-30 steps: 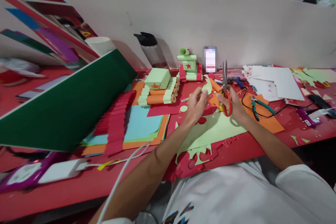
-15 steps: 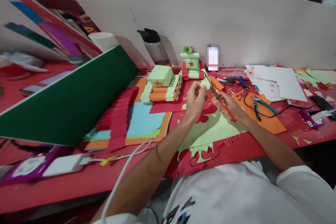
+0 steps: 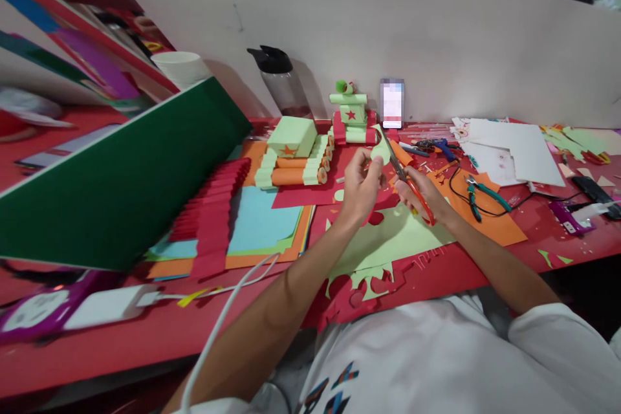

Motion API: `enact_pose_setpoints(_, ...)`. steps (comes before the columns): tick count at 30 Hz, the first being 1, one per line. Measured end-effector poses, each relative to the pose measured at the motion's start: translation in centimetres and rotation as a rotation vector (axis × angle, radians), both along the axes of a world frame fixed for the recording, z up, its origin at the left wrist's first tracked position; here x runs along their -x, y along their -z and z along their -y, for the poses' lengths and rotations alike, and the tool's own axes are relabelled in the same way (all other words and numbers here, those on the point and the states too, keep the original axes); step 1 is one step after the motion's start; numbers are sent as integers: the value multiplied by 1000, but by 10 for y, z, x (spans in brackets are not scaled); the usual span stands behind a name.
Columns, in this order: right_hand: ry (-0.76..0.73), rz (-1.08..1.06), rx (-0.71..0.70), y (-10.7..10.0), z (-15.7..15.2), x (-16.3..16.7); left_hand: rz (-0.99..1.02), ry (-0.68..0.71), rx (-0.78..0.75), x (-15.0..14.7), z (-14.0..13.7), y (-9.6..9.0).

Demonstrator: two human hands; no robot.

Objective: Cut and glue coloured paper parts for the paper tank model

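Between the fingers of my left hand is a small piece of light green paper, partly cut to a rounded shape. My right hand is closed on the red handles of a pair of scissors, whose blades point up and away along the paper's right edge. Below both hands lies a light green sheet with cut edges, on top of red paper. Beyond them stand a paper model with a red star and a green paper box resting on orange and green paper rolls.
A dark green board leans at the left, near a red pleated paper strip and stacked coloured sheets. A bottle and a phone stand by the wall. Pliers lie right; a white cable crosses the front.
The view has shifted slightly, so things on the left appear further left. Both hands keep their hold on the paper and scissors; the paper piece has turned a little.
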State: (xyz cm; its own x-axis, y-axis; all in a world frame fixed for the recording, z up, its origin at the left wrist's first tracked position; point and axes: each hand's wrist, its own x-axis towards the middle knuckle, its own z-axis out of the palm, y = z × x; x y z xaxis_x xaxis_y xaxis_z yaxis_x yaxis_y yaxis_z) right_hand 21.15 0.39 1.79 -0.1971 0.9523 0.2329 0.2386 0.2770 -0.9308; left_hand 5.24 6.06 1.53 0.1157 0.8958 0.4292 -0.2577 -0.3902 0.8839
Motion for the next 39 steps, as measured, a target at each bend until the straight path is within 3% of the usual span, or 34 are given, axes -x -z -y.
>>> enact_pose_setpoints(39, 39, 56, 16, -6, 5, 2, -20, -33, -36, 0, -3, -1)
